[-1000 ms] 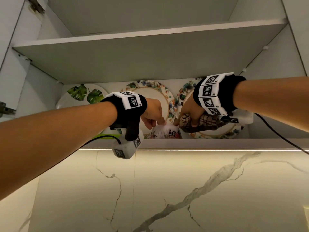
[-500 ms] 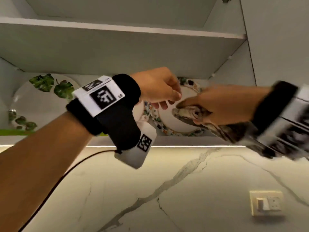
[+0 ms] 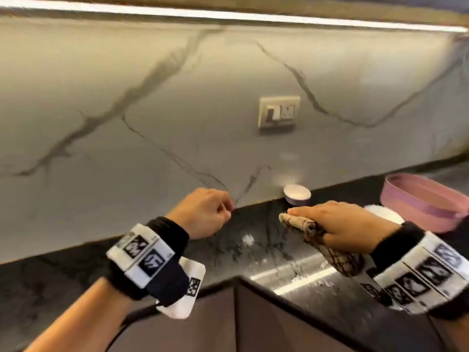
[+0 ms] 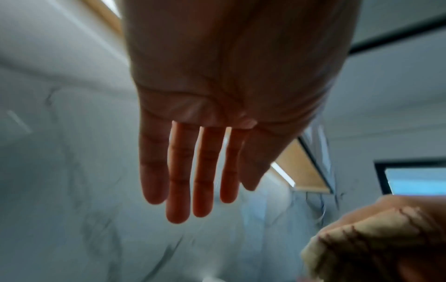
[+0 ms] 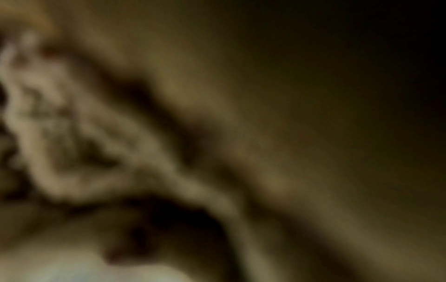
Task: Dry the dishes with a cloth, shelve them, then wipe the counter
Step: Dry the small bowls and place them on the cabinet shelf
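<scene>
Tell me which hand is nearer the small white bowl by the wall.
Right. The right hand, holding the checked cloth, is just in front of the small white bowl; the left hand hangs farther left, empty.

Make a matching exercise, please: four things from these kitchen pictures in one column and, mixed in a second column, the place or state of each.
Things:
1. small white round bowl
2. pink round plastic basin
3. beige patterned cloth
4. left hand

Places or states:
A. empty, fingers straight in the left wrist view
B. at the right edge of the black counter
C. gripped by the right hand
D. against the marble wall

Pairs: 1-D, 2-B, 3-C, 4-A
</scene>
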Motion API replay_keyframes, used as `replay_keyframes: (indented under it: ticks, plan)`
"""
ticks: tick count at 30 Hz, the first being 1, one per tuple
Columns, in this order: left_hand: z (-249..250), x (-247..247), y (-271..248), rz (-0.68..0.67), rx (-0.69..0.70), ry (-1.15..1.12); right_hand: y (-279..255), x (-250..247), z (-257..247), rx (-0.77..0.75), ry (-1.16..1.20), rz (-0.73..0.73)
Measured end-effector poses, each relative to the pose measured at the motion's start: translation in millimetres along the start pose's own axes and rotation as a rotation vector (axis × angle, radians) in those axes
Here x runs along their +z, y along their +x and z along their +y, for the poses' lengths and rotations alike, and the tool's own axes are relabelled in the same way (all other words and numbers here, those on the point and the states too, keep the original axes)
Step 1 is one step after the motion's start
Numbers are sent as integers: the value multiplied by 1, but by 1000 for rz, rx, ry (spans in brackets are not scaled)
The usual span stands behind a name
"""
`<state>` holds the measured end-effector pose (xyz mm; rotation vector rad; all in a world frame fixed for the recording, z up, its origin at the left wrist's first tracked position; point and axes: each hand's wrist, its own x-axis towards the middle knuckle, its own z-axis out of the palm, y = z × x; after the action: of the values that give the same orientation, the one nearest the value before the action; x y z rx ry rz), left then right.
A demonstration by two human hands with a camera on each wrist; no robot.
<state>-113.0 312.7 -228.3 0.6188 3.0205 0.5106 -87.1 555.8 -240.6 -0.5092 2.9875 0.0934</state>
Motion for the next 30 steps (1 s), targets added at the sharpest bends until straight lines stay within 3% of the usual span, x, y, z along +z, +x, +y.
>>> replay_keyframes:
  ticks: [3, 6, 10, 15, 22, 25, 30]
  plan:
    - [3, 84, 27, -222, -53, 1, 0, 62, 42, 121, 51, -191]
    - [13, 130, 57, -309, -30, -6, 8, 98, 74, 246, 160, -185]
    - [24, 162, 120, -313, 5, -8, 28, 126, 111, 409, 283, -38]
    - [18, 192, 212, -292, -15, 6, 69, 143, 142, 437, 488, 102]
    - [13, 224, 317, -134, 78, 39, 142, 133, 179, 558, 443, 118]
    - [15, 236, 347, -141, 99, 116, 162, 127, 189, 599, 419, 115]
    - [19, 256, 388, -210, 255, 260, 184, 128, 202, 625, 435, 114]
